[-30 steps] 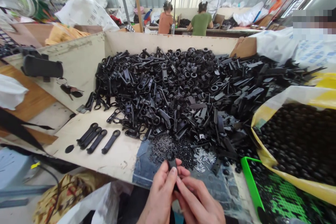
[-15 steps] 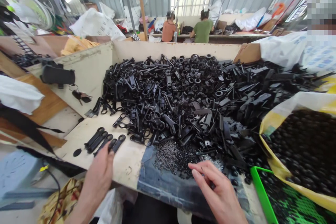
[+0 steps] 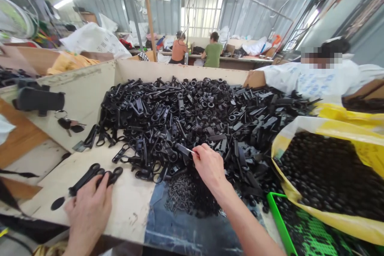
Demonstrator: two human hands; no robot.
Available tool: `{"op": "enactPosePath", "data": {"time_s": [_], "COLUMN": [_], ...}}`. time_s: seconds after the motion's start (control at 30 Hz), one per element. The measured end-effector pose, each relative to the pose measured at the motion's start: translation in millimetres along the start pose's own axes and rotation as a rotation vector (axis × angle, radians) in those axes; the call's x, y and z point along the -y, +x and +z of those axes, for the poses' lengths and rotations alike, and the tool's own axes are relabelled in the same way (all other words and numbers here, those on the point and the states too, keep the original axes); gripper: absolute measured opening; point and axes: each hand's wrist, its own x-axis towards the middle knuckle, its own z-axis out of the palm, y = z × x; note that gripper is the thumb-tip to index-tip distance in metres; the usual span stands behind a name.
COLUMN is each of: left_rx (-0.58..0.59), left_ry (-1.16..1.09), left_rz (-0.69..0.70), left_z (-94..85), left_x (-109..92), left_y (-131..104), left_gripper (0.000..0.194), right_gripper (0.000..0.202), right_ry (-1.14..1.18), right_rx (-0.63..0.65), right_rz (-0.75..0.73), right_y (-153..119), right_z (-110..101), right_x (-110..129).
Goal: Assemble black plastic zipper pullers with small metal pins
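On the pale board at the left, my left hand [image 3: 91, 206] rests over a short row of black plastic handles with ring ends [image 3: 85, 178]. Its fingers are apart and bent down onto them, covering part of the row. My right hand [image 3: 211, 166] is over the big heap of black plastic parts [image 3: 141, 106], closed in a pinch. From its fingertips juts a flat black plastic piece [image 3: 183, 149] with a shining edge. Beneath that wrist lie small metal screws [image 3: 180, 196] and tiny black bits, on a dark blue cloth [image 3: 168, 232].
A yellow-and-white sack [image 3: 280, 148] of round black pieces stands at the right, beside a green basket [image 3: 277, 218]. Keys [image 3: 70, 124] hang on the left side board. A black disc [image 3: 58, 203] lies by my left hand. Several people sit farther back.
My right hand has moved from above the screws up and forward to the heap, and a flat black piece now shows at its fingertips. My left hand stays at the handles. The view has shifted.
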Motion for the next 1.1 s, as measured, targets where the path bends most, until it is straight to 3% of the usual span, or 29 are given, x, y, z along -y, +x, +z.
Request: {"op": "enactPosePath", "data": {"time_s": [0.13,0.2,0.23,0.27,0.33,0.4,0.43,0.47,0.5,0.6,0.7,0.8,0.93,1.1], "left_rx": [-0.098,-0.092,-0.028,0.1,0.613,1.135,1.294,1.376,1.397,1.267,1.145,1.1,1.083,1.06], "left_ry": [-0.187,-0.416,-0.58,-0.776,-1.133,-1.39,-1.47,-1.536,-1.59,-1.711,-1.79,-1.836,-1.849,-1.877], "left_rz": [0.014,-0.032,-0.07,-0.122,-0.2,-0.149,-0.155,-0.19,-0.247,-0.434,-0.512,-0.549,-0.563,-0.627], "left_z": [-6.3,-21.1,-30.8,-41.1,-60.2,-71.9,-74.0,-73.7,-71.7,-62.5,-60.7,-65.9,-70.1,-72.4], "left_x": [-7,-27,-40,-55,-85,-112,-122,-130,-136,-147,-152,-158,-162,-165], "left_y": [4,0,-2,-4,-6,-7,-7,-6,-6,-8,-13,-15,-16,-24], "left_gripper": [0.055,0.06,0.061,0.06,0.058,0.061,0.058,0.056,0.054,0.051,0.052,0.056,0.06,0.062], "right_gripper": [0.022,0.023,0.024,0.025,0.024,0.018,0.014,0.013,0.014,0.012,0.021,0.023,0.012,0.006], "right_ry": [0.022,0.076,0.122,0.146,0.176,0.236,0.282,0.302,0.282,0.041,-0.091,-0.122,-0.046,0.225], "right_rx": [-0.054,-0.01,0.038,0.088,0.176,0.247,0.274,0.283,0.265,0.096,0.027,0.037,0.044,0.0], "right_rz": [-0.025,-0.15,-0.287,-0.407,-0.601,-0.667,-0.648,-0.587,-0.49,-0.13,0.023,0.04,-0.028,-0.134], "right_y": [-21,-40,-49,-58,-67,-65,-59,-51,-41,-8,15,22,18,-19], "right_z": [-28,-41,-45,-48,-50,-49,-48,-47,-45,-36,-21,-9,-11,-22], "right_x": [-23,-28,-27,-25,-16,-7,-4,-3,-4,-13,-23,-26,-28,-27]}}
